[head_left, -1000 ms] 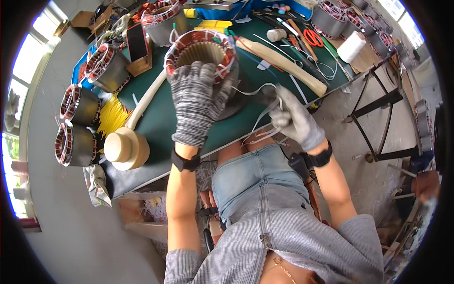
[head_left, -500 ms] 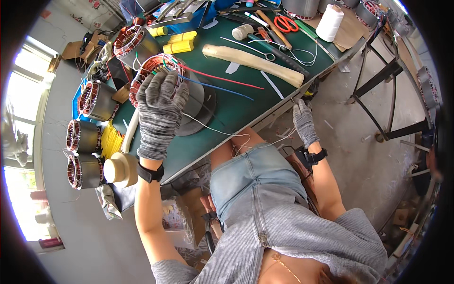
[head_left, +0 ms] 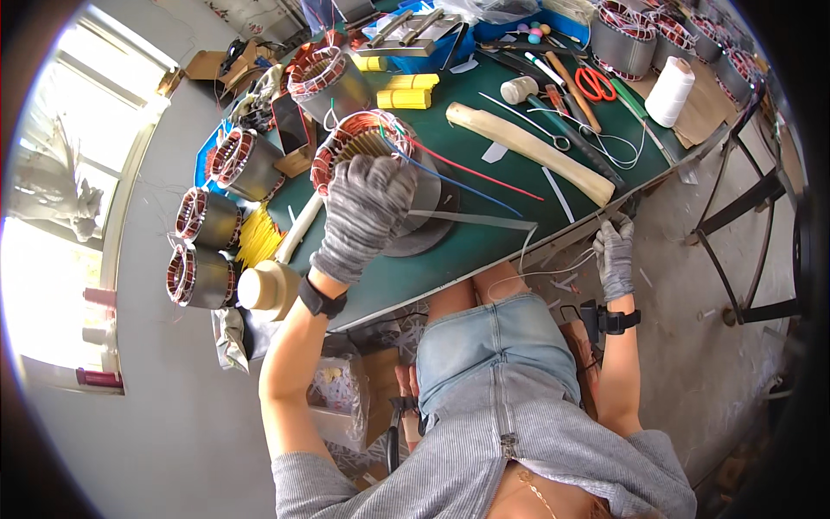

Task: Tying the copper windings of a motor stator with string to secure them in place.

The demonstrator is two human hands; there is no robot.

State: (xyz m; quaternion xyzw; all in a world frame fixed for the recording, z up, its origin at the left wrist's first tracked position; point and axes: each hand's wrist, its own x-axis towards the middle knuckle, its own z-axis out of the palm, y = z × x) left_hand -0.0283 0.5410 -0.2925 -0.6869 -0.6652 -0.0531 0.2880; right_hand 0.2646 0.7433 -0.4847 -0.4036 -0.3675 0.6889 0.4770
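Stator (head_left: pixel 424 189) at left grip (head_left: pixel 367 212), white cord (head_left: pixel 475 218) across to right grip (head_left: pixel 615 253)

Both grips gloved, grey. Left: on the stator, fingers bent over its near rim. Fingertips hidden, so can't tell how tight or whether anything is held. Right: narrow, fingertips together, holding the white cord. Too small to tell if anything else sits in them. It's well right of left grip, just off the worktop (head_left: pixel 367 298) edge.

Stator is directly below and beyond left grip, copper-coloured winding ring and bore showing past the knuckles. Dark round base (head_left: pixel 425 243) under it. Cord leaves the stator just right of left grip, bends over the worktop edge, hangs slack in front of the lap, then rises to right grip. Stretch nearest the stator is blurred.

Red lead (head_left: pixel 501 182) and blue lead (head_left: pixel 471 190) run from the winding, right of left grip, out over the worktop.

Around left grip:
- left: mallet (head_left: pixel 268 290), fan of yellow strips (head_left: pixel 259 238), three more wound stators in a row
- beyond: another wound stator, yellow bundles (head_left: pixel 404 99)

Beyond right grip:
- near, slightly left: pale wooden bar (head_left: pixel 529 154), lying flat
- farther out: red-handled scissors (head_left: pixel 595 84), white thread spool (head_left: pixel 671 92) upright, slightly tilted
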